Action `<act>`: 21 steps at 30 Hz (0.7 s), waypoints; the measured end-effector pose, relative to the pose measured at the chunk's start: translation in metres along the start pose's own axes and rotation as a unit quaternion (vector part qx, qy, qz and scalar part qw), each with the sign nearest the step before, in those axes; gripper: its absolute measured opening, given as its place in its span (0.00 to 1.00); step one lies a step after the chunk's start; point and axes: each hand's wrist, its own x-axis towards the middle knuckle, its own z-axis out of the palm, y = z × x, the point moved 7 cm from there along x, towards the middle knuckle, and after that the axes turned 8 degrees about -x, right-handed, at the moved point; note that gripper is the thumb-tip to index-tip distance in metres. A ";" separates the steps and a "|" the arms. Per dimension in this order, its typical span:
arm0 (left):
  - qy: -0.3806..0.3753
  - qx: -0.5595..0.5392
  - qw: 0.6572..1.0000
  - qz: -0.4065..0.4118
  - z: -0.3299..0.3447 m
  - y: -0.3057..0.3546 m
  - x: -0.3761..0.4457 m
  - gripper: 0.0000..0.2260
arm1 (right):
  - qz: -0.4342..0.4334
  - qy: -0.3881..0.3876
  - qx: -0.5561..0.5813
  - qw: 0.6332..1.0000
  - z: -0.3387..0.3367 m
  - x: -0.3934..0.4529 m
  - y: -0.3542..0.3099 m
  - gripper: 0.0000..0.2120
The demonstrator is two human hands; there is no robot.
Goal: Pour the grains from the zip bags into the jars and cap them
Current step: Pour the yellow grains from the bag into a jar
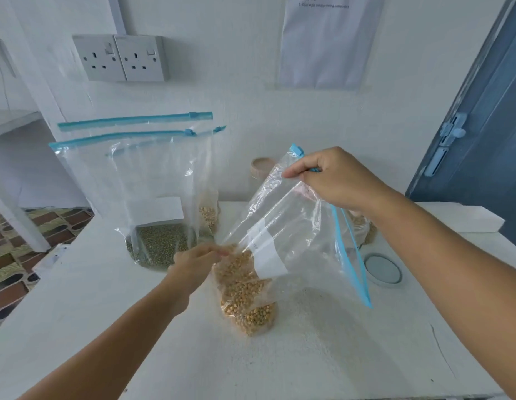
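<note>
A clear zip bag with a blue zipper strip holds yellow grains in its lower end, which rests on the white table. My right hand pinches the bag's top edge near the blue slider. My left hand pinches the bag's lower side just above the grains. Behind, a bag of green grains stands upright, with another bag of yellow grains behind it. A jar sits partly hidden behind the held bag and my right wrist. A round lid lies flat on the table.
Another jar top shows near the wall behind the bag. Wall sockets and a taped paper sheet hang above. A blue door is at the right. The table's left edge drops to a patterned floor.
</note>
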 end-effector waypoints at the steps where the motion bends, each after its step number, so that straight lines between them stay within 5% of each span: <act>1: 0.005 -0.010 1.000 -0.015 0.001 -0.006 0.003 0.13 | 0.006 0.004 0.008 1.000 0.001 -0.003 0.005 0.16; 4: -0.005 -0.089 0.996 -0.028 0.014 -0.005 0.008 0.06 | 0.024 0.021 0.016 0.999 0.000 -0.010 0.018 0.19; 11: -0.010 -0.270 0.948 -0.165 0.048 -0.009 0.006 0.15 | 0.068 0.053 0.056 0.995 -0.004 -0.026 0.042 0.21; 16: -0.048 -0.327 0.932 -0.149 0.069 -0.002 0.010 0.17 | 0.077 0.074 0.071 0.992 -0.010 -0.038 0.045 0.22; 21: -0.016 -0.321 0.945 -0.057 0.067 0.003 0.011 0.04 | 0.091 0.102 0.092 0.986 -0.017 -0.048 0.056 0.19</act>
